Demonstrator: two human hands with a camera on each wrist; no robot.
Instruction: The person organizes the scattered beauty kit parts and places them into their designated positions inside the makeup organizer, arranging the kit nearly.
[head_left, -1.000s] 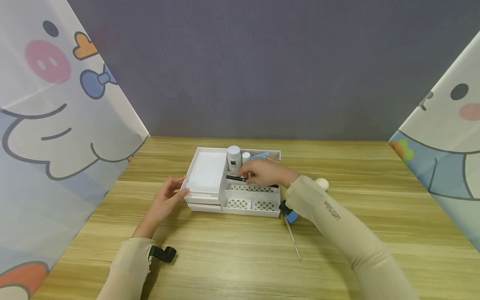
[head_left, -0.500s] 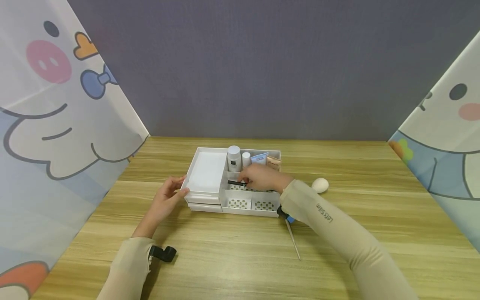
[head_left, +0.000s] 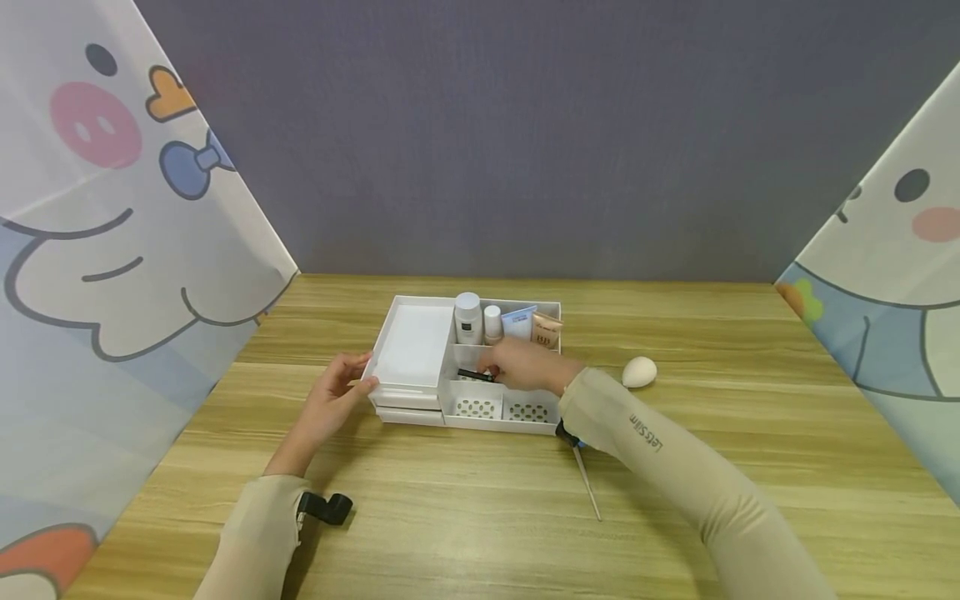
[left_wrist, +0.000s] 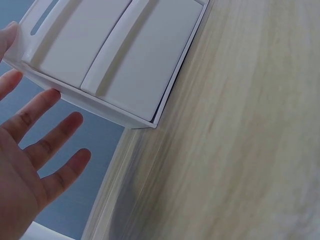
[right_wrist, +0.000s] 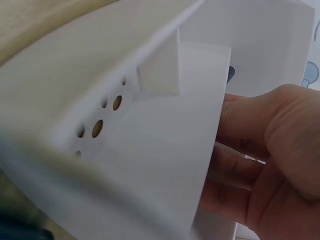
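Observation:
A white desktop organizer (head_left: 408,400) stands on the wooden table, with drawers on its left and divided compartments on its right. At its left front corner my left hand (head_left: 330,404) rests with thumb and fingers against the edge; the left wrist view shows the fingers (left_wrist: 52,137) spread. My right hand (head_left: 528,364) is down in the middle compartment, gripping a slim black pen (head_left: 476,376) lying crosswise. The hand covers the pen's right part. In the right wrist view, a white divider (right_wrist: 175,135) hides the right fingertips.
Behind the right hand, the back compartment holds a white bottle (head_left: 468,321), a smaller white bottle (head_left: 492,321), a blue tube (head_left: 517,322) and a tan tube (head_left: 546,331). An egg-shaped makeup sponge (head_left: 640,372) lies right of the organizer. A thin stick (head_left: 587,483) lies in front, partly under the right wrist.
My right hand has lowered the black pen from above the compartments into the middle one, uncovering the tubes behind. The left hand has stayed at the corner.

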